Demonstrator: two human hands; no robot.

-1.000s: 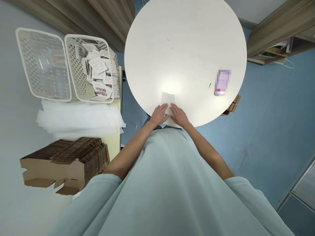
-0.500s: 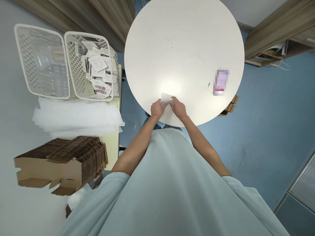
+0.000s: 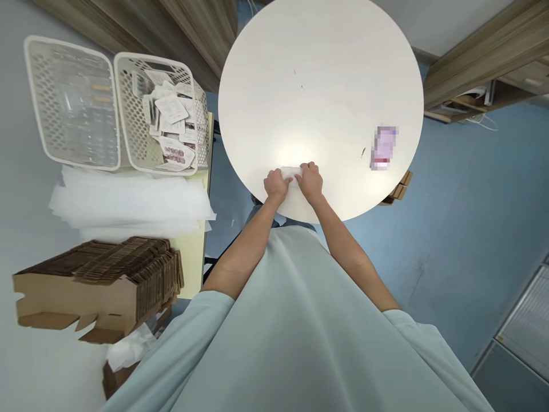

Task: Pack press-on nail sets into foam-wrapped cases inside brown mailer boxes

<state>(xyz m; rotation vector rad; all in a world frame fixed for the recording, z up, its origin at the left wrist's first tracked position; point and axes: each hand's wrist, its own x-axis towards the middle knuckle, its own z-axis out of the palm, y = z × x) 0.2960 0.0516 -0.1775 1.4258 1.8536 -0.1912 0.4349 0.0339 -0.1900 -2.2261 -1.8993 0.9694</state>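
My left hand (image 3: 277, 184) and my right hand (image 3: 310, 181) sit close together near the front edge of the round white table (image 3: 321, 63). Between them is a small bundle of folded white foam sheet (image 3: 292, 171), pinched at its left end by my left hand and at its right end by my right. Both thumbs press on the near side, with the fingers curled over the ends. Whether anything lies inside the bundle is hidden.
Left of me, a side table (image 3: 191, 257) holds a basket of clear plastic containers (image 3: 36, 103), a basket of printed packets (image 3: 122, 109), white foam sheets (image 3: 128, 200) and flattened cardboard boxes (image 3: 77, 294). A pixelated purple item (image 3: 385, 147) lies on the round table's right.
The upright flap of the white sheet has folded down, leaving a more compact bundle. My fingers have curled further over its ends. The view has shifted slightly.
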